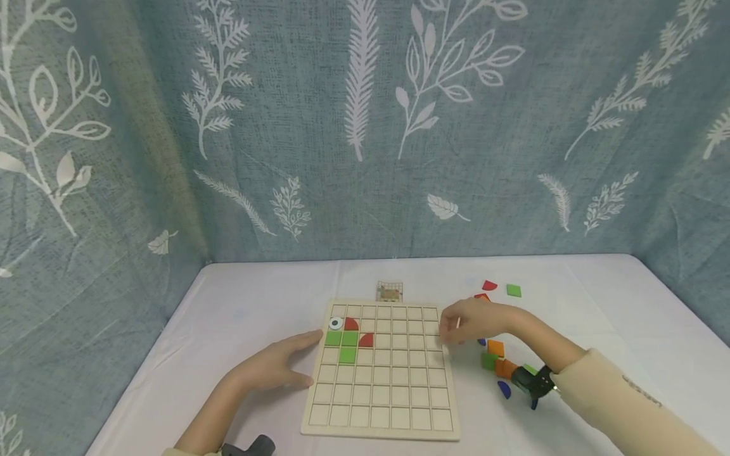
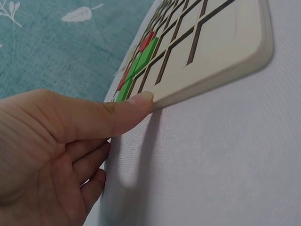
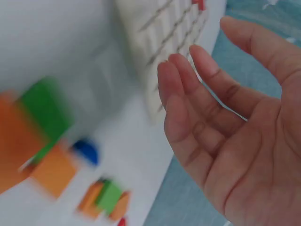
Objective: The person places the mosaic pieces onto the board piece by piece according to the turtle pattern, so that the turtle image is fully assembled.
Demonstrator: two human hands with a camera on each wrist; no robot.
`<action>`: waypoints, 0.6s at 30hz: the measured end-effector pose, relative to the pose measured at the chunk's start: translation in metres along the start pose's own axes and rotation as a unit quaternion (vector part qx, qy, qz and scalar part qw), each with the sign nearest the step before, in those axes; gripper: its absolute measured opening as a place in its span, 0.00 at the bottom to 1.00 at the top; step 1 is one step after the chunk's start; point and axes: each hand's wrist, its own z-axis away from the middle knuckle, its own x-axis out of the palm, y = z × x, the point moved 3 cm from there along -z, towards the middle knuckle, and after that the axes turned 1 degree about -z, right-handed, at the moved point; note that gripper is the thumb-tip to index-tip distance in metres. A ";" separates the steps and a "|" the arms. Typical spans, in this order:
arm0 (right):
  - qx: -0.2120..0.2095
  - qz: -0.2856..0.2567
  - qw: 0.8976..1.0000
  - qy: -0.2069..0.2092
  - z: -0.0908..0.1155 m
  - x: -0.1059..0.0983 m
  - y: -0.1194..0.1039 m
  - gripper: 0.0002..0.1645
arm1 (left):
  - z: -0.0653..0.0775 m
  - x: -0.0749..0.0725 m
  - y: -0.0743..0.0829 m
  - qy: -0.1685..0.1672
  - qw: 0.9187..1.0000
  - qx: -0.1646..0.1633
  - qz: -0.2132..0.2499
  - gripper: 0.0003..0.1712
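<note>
A pale wooden grid board lies on the white table. In its upper left cells sit three green squares, two red quarter-round pieces and a white eye piece. My left hand is at the board's left side, thumb and fingers spread; in the left wrist view the thumb tip touches the board's edge. Above the board's right edge hovers my right hand, its fingers loosely bent. The right wrist view shows nothing between those fingers.
Right of the board lie several loose pieces, among them an orange one and a blue half-round. Farther back are a red piece and a green square. A small patterned card lies behind the board, before a leaf-printed curtain.
</note>
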 end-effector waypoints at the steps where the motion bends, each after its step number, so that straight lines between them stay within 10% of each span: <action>1: -0.005 0.010 1.000 0.014 0.005 0.001 0.005 0.06 | 0.000 0.000 0.000 0.000 1.000 0.001 0.001 0.48; 18: -0.008 0.094 0.982 0.164 0.059 0.009 0.053 0.05 | 0.000 0.001 -0.002 0.001 1.000 -0.012 0.012 0.48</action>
